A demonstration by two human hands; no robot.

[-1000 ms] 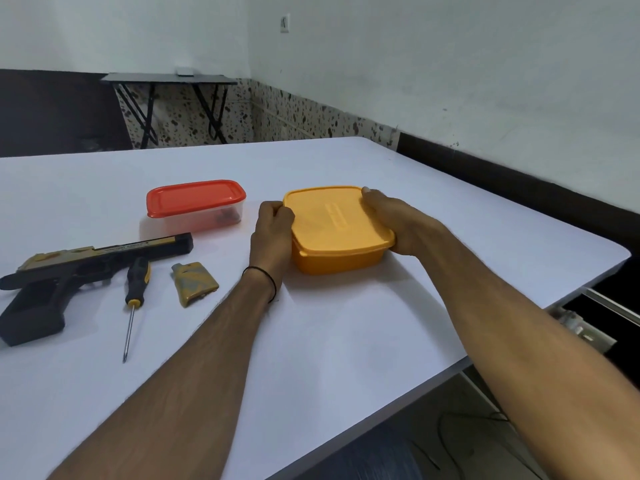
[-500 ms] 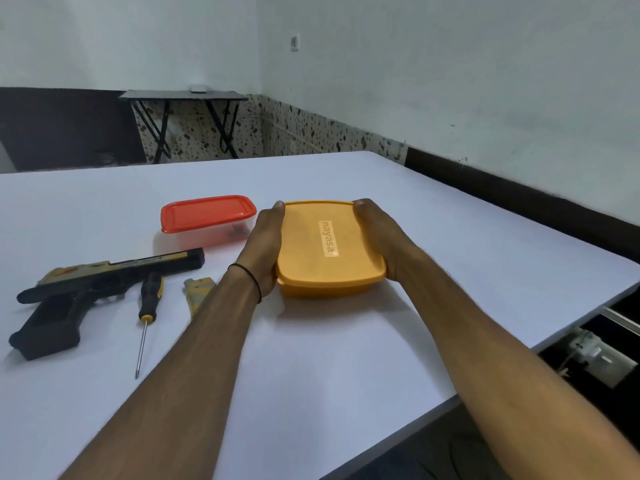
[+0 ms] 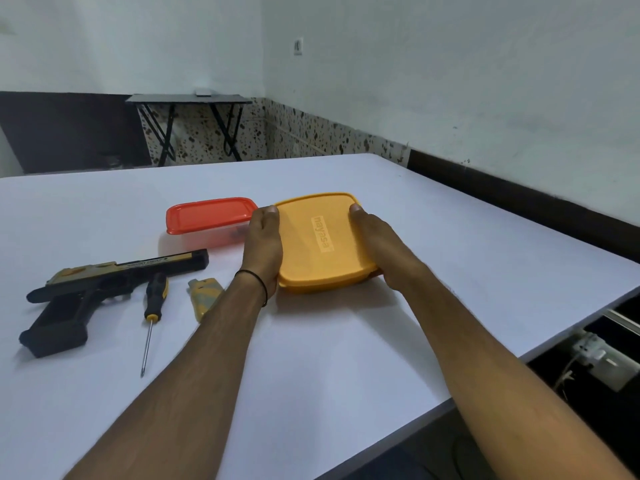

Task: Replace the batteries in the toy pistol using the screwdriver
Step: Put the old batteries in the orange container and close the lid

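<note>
A closed yellow lidded box (image 3: 320, 242) sits on the white table (image 3: 450, 244). My left hand (image 3: 263, 249) grips its left side and my right hand (image 3: 384, 251) grips its right side, thumbs lying along the lid. The black and tan toy pistol (image 3: 104, 289) lies on its side at the left. Beside it lies a screwdriver (image 3: 152, 306) with a black and yellow handle, tip toward me. A small tan battery cover (image 3: 204, 296) lies between the screwdriver and my left forearm.
A clear box with a red lid (image 3: 207, 218) stands just left of the yellow box. The table's right edge (image 3: 540, 351) runs diagonally near my right arm. A small dark folding table (image 3: 190, 123) stands by the far wall.
The yellow box has turned between my hands so its long side points away from me. My hands shifted from its corners to its two sides. The camera tilted slightly.
</note>
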